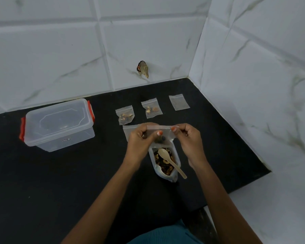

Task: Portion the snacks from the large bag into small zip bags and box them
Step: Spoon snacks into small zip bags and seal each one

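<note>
**Small zip bag** [163,136], with a few snacks sunk into its lower part, held up off the counter [60,182] between both hands.

- **Grip.** The left hand [139,140] pinches the left end of the bag's top strip and the right hand [188,138] pinches the right end. The thumbs face the viewer and the fingers curl behind, so the strip is stretched level between them.
- **Likely purpose.** The zip is probably being pressed closed while the contents hang low, away from the seal.
- **Pose.** Both wrists bend inward, and the forearms converge from the lower edge of view.
- **Directly below the grip.** The large bag [173,176] lies open with a wooden spoon [173,164] resting in its snacks, handle toward the right forearm. It is probably parked there to free both hands.
- **Behind the left hand.** Another flat bag [127,132] shows in part.
- **Beyond the grip.** Two filled bags [124,117] [151,109] lie side by side, with one empty bag [179,102] farther off to the right.
- **Well left of the grip.** A clear box [58,124] with red clips stands with its lid on. No small bag can be made out inside it, so boxing appears not yet begun.
</note>
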### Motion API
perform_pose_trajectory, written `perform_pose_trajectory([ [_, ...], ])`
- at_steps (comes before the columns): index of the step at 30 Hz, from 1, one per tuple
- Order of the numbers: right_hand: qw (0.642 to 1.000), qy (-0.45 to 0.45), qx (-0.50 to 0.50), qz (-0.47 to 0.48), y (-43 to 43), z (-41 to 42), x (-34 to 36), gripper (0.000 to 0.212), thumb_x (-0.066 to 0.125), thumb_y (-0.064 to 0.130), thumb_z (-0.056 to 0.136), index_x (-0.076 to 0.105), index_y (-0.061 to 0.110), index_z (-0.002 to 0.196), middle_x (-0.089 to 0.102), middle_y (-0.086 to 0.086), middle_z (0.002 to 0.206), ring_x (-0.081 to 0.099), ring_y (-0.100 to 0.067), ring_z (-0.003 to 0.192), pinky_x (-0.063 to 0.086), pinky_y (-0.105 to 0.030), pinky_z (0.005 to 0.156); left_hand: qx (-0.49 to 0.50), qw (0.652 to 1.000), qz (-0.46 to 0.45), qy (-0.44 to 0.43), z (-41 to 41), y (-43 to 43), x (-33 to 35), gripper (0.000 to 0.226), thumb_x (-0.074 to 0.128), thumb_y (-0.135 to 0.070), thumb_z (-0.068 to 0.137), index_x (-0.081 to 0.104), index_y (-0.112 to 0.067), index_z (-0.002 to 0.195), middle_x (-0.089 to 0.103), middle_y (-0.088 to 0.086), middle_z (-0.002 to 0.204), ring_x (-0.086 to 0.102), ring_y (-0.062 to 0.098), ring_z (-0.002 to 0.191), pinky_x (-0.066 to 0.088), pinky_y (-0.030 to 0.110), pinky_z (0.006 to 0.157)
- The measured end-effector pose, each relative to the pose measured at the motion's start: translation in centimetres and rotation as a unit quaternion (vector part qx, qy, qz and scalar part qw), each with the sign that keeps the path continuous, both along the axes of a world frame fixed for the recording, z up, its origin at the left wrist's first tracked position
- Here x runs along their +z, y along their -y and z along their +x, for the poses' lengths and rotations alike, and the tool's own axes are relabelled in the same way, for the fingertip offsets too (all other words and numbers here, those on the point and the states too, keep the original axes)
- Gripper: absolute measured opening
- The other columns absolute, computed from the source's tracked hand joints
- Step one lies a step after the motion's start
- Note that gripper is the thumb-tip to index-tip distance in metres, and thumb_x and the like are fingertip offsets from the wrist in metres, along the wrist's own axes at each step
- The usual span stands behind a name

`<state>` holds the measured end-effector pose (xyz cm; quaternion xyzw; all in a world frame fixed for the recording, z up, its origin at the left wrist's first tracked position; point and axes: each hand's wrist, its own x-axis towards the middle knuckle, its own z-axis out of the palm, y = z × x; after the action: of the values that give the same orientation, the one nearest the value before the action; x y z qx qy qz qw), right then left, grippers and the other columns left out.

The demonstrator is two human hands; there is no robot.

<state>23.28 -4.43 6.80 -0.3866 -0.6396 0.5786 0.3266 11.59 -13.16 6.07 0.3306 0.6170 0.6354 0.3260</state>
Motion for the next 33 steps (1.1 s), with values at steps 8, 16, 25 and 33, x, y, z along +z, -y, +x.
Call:
perform_pose_trajectory([
  [8,0.998,-0.018,-0.012,-0.057,-3.0,-1.8,-1.2,0.010,0.049,0.024,0.093,0.057,0.018,0.093,0.061,0.002,0.090,0.060,-0.010,0.085,0.050,-0.019,0.073,-0.041,0.998,-0.052,0.001,-1.3,-2.0,-1.2,0.037,0.059,0.000,0.084,0.050,-0.028,0.108,0.060,-0.007,0.100,0.062,0.003,0.093,0.053,0.016,0.073],
  [16,0.997,-0.008,0.061,-0.043,-7.1,-4.1,-3.5,0.044,0.056,-0.001,0.087,0.043,0.028,0.118,0.056,0.006,0.108,0.058,-0.003,0.095,0.050,-0.011,0.066,0.072,0.994,-0.084,-0.023,-2.7,-7.0,-3.6,0.031,0.063,-0.001,0.084,0.043,-0.024,0.087,0.058,-0.002,0.088,0.061,0.014,0.085,0.053,0.026,0.072],
  [25,0.992,0.123,-0.004,-0.007,-11.5,-7.1,-8.8,0.019,0.058,0.003,0.087,0.057,0.012,0.103,0.060,-0.004,0.104,0.059,-0.015,0.098,0.047,-0.014,0.069,0.035,0.966,-0.218,-0.138,-4.7,-12.0,-7.9,0.023,0.064,-0.002,0.084,0.060,-0.003,0.106,0.061,0.008,0.106,0.060,0.015,0.093,0.048,0.016,0.072],
  [33,0.975,0.208,0.040,0.063,-12.1,-6.8,-11.8,0.023,0.060,0.002,0.085,0.061,0.003,0.108,0.061,-0.015,0.107,0.059,-0.020,0.096,0.046,-0.024,0.079,-0.012,0.921,-0.327,-0.213,-4.4,-12.7,-9.9,0.031,0.061,0.000,0.083,0.061,-0.001,0.114,0.043,0.015,0.125,0.054,0.027,0.108,0.044,0.025,0.095],
])
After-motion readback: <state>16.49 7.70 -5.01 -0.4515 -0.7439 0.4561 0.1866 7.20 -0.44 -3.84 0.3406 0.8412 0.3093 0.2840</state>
